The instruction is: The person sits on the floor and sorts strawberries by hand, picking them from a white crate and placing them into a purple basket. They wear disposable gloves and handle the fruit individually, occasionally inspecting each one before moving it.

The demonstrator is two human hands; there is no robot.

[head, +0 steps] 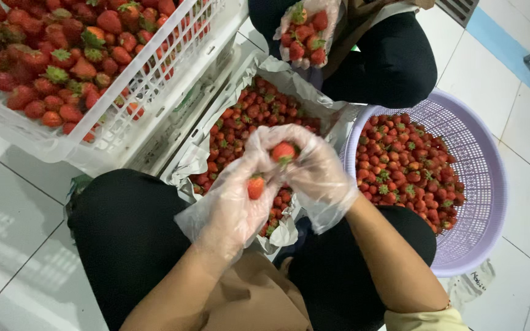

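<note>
At my far left a white slatted crate (154, 92) stands tilted, heaped with strawberries that have their green caps on. My left hand (234, 202), in a loose clear plastic glove, pinches one small strawberry (256, 187) between its fingers. Just beside it my right hand (314, 171), gloved the same way, grips a second strawberry (283, 151) at its fingertips, with its green cap pointing down. Both hang over a paper-lined tray (289, 79) full of berries between my knees. Above, another person's gloved hand (307, 30) cups several berries. To the right sits a lilac plastic basket (480, 184), partly filled with strawberries.
</note>
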